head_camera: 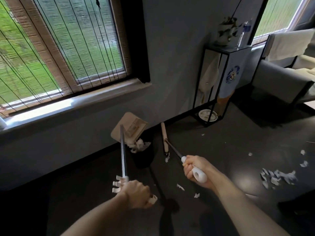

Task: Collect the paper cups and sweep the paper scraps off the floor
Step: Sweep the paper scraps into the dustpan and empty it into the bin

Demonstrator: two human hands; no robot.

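The dark, matte floor (230, 150) runs up to the grey wall. A round black waste bin (144, 159) stands on it close to the wall, heaped with white paper. Torn white paper scraps (277, 178) lie in a loose pile at the right, with single bits further out (303, 163), two near the middle (180, 187) and one beside the bin (167, 159), at the lower end of a long beige broom head (164, 133). A tall black metal-frame stand (207, 124) rests in the corner, with a round white plate (208, 115) inside its base. A grey upholstered seat (281, 77) stands beyond.
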